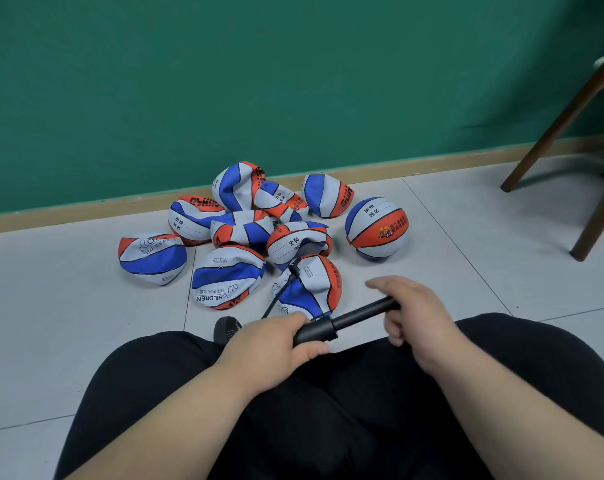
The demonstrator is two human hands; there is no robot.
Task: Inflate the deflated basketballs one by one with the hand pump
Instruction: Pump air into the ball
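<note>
A black hand pump (342, 322) lies across my lap, above my black trousers. My left hand (283, 337) grips its thick barrel. My right hand (402, 306) holds the thinner handle end, index finger stretched out. A thin black hose (283, 287) runs from the pump up to the valve of a crumpled red, white and blue basketball (314, 289) just in front of my knees. Several more deflated balls (238, 223) lie heaped on the floor behind it. One round, inflated ball (376, 228) stands to the right of the heap.
The balls lie on a light grey tiled floor (467, 237) against a green wall (224, 81) with a tan skirting board. Dark wooden chair legs (567, 133) stand at the right. My foot in a black sock (226, 329) shows beside my left knee.
</note>
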